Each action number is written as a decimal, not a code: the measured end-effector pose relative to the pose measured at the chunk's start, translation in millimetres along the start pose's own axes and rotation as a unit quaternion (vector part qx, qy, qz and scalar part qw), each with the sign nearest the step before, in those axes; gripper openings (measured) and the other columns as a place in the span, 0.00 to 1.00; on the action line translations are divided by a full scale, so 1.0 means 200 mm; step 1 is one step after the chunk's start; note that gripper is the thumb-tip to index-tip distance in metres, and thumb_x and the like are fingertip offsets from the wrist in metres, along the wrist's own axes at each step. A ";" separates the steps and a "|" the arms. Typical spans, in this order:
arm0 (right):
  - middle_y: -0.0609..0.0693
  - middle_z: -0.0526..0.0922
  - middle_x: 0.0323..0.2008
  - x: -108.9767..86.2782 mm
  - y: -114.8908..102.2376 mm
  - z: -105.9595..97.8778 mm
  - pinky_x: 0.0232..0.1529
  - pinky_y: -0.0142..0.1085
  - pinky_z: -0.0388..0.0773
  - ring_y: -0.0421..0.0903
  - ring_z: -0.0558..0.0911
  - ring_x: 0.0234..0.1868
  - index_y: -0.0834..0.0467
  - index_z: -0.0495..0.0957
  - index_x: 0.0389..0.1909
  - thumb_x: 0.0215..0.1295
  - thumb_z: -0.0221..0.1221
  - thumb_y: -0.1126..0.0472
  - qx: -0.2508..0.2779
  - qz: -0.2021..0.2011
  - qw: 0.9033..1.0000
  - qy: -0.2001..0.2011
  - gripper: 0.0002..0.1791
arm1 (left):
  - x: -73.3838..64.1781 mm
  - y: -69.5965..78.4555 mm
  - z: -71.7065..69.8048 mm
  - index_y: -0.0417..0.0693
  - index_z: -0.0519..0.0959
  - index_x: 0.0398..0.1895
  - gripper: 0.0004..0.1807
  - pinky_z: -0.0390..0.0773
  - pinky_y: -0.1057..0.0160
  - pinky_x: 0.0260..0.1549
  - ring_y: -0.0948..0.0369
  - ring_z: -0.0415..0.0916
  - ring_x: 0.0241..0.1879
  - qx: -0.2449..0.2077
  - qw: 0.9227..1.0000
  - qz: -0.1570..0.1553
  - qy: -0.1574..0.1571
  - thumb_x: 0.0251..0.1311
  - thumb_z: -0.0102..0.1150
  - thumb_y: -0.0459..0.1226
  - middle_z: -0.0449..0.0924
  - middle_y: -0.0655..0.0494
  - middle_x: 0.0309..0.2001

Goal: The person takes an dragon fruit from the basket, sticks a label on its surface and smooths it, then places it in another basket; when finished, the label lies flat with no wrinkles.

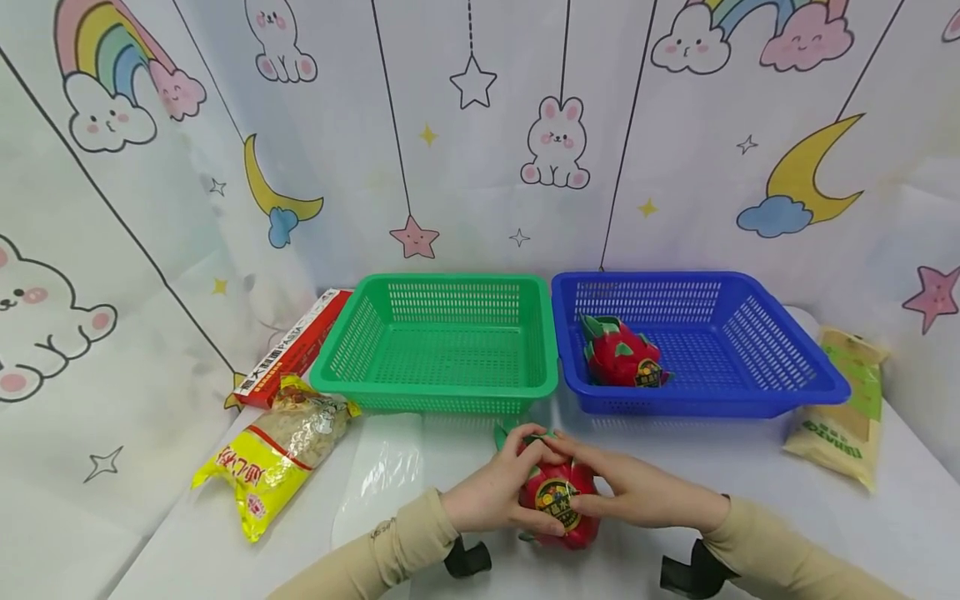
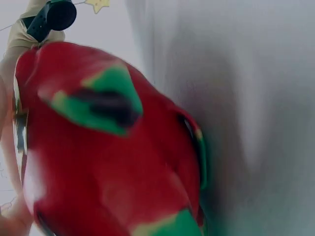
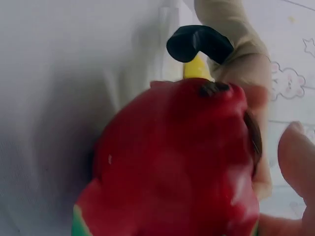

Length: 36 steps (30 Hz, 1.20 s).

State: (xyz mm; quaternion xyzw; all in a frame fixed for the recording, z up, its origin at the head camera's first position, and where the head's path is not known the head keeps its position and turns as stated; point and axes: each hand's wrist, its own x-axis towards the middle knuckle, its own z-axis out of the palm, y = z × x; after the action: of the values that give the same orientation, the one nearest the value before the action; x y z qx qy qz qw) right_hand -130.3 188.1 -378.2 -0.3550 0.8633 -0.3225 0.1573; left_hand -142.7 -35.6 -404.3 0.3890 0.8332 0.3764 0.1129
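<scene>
A red dragon fruit (image 1: 577,536) with green scales and a round black sticker is held between both hands, close over the table in front of the baskets. My left hand (image 1: 491,492) grips its left side, fingers curled over the top and thumb by the sticker. From the right, my right hand (image 1: 641,490) grips it with the thumb at the sticker's edge; the fingertips of both hands come together on top. The fruit (image 2: 108,162) fills much of the left wrist view, and its smooth red skin (image 3: 172,157) shows large in the right wrist view.
Behind the hands stand a green basket (image 1: 435,398) and a blue basket (image 1: 697,404), side by side. Another dragon fruit (image 1: 621,354) lies in the blue one. At left are a red box (image 1: 300,354), a yellow bag (image 1: 281,458) and a clear plastic sheet (image 1: 382,467); a beige-green package (image 1: 843,408) lies right.
</scene>
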 end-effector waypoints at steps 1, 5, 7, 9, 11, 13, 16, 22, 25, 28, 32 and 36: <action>0.58 0.59 0.68 0.00 0.00 0.01 0.55 0.50 0.72 0.58 0.67 0.63 0.50 0.51 0.71 0.63 0.53 0.41 -0.007 0.002 1.000 0.010 0.40 | 0.00 0.00 0.00 0.52 0.65 0.51 0.32 0.72 0.67 0.51 0.52 0.55 0.65 -0.001 1.000 0.001 0.006 0.44 0.71 0.46 0.48 0.44 0.65; 0.59 0.62 0.66 0.02 -0.01 0.03 0.54 0.53 0.71 0.59 0.67 0.63 0.53 0.53 0.70 0.57 0.57 0.39 -0.033 -0.006 0.999 0.040 0.44 | 0.01 0.00 0.02 0.52 0.64 0.50 0.32 0.72 0.67 0.51 0.53 0.52 0.67 -0.006 1.000 -0.002 0.019 0.43 0.71 0.47 0.48 0.46 0.65; 0.60 0.62 0.66 0.02 -0.01 0.03 0.53 0.52 0.72 0.59 0.68 0.62 0.54 0.54 0.70 0.57 0.58 0.40 -0.035 -0.010 0.998 0.042 0.44 | 0.01 0.00 0.02 0.52 0.64 0.49 0.32 0.72 0.66 0.51 0.53 0.50 0.67 -0.008 1.000 -0.003 0.020 0.43 0.71 0.47 0.48 0.47 0.65; 0.60 0.62 0.66 0.02 -0.01 0.02 0.53 0.51 0.73 0.59 0.68 0.62 0.54 0.55 0.69 0.57 0.57 0.40 -0.025 -0.006 0.999 0.036 0.43 | 0.01 0.00 0.02 0.52 0.64 0.49 0.32 0.72 0.66 0.51 0.53 0.50 0.67 -0.011 1.000 -0.005 0.019 0.44 0.71 0.46 0.47 0.48 0.65; 0.60 0.61 0.67 0.02 0.00 0.01 0.52 0.50 0.74 0.59 0.69 0.61 0.54 0.56 0.69 0.59 0.56 0.41 -0.014 0.000 1.000 0.029 0.41 | 0.01 0.00 0.02 0.52 0.65 0.49 0.32 0.72 0.66 0.51 0.52 0.51 0.67 -0.011 1.000 -0.008 0.017 0.44 0.71 0.46 0.46 0.48 0.65; 0.60 0.61 0.67 0.01 0.00 0.01 0.51 0.47 0.75 0.58 0.70 0.60 0.55 0.57 0.69 0.61 0.55 0.42 0.002 0.004 1.000 0.021 0.39 | 0.01 0.00 0.02 0.53 0.65 0.50 0.31 0.72 0.65 0.52 0.51 0.52 0.67 -0.010 1.000 -0.011 0.013 0.44 0.71 0.47 0.46 0.49 0.66; 0.60 0.62 0.66 0.01 0.01 0.02 0.49 0.42 0.77 0.53 0.73 0.58 0.56 0.58 0.68 0.63 0.53 0.44 0.008 0.004 1.000 0.024 0.36 | 0.01 0.00 0.01 0.53 0.65 0.50 0.32 0.72 0.65 0.53 0.51 0.53 0.66 -0.007 1.000 -0.012 0.007 0.44 0.70 0.47 0.46 0.48 0.66; 0.55 0.70 0.61 0.02 0.02 0.03 0.45 0.36 0.76 0.41 0.75 0.50 0.53 0.60 0.67 0.63 0.54 0.44 0.025 0.014 0.999 0.033 0.34 | -0.01 -0.01 0.00 0.52 0.65 0.53 0.33 0.70 0.63 0.56 0.52 0.58 0.64 0.013 1.000 -0.005 -0.005 0.44 0.69 0.47 0.46 0.48 0.66; 0.54 0.71 0.60 0.02 0.02 0.02 0.46 0.40 0.77 0.43 0.76 0.51 0.53 0.60 0.67 0.63 0.54 0.45 0.045 0.021 0.998 0.026 0.33 | -0.01 -0.02 -0.01 0.53 0.65 0.54 0.33 0.69 0.63 0.56 0.54 0.60 0.63 0.018 1.000 0.002 -0.014 0.45 0.68 0.47 0.44 0.49 0.66; 0.57 0.69 0.62 0.01 0.01 0.02 0.48 0.47 0.77 0.51 0.75 0.55 0.54 0.59 0.67 0.64 0.53 0.46 0.051 0.015 0.998 0.022 0.33 | -0.01 -0.02 -0.02 0.53 0.65 0.55 0.32 0.70 0.65 0.55 0.55 0.61 0.62 0.017 1.000 0.009 -0.022 0.46 0.68 0.46 0.44 0.48 0.67; 0.61 0.66 0.63 0.01 0.01 0.01 0.48 0.50 0.76 0.58 0.72 0.57 0.56 0.59 0.67 0.66 0.51 0.47 0.050 0.002 0.999 0.021 0.32 | -0.01 -0.03 -0.03 0.54 0.65 0.55 0.32 0.70 0.67 0.53 0.55 0.63 0.60 0.019 0.999 0.017 -0.030 0.46 0.67 0.45 0.45 0.45 0.66; 0.59 0.63 0.66 0.00 0.01 0.02 0.53 0.50 0.73 0.59 0.69 0.61 0.54 0.58 0.68 0.67 0.49 0.47 0.032 0.002 0.999 0.022 0.31 | -0.02 -0.03 -0.03 0.55 0.65 0.55 0.31 0.71 0.67 0.52 0.55 0.64 0.59 0.022 0.999 0.017 -0.038 0.48 0.67 0.44 0.44 0.45 0.67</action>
State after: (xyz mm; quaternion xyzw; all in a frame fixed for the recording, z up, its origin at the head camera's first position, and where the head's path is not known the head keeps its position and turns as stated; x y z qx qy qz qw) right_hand -129.9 187.4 -382.2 -0.3406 0.8565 -0.3574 0.1504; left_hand -146.7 -44.0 -404.2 0.4194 0.8295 0.3452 0.1297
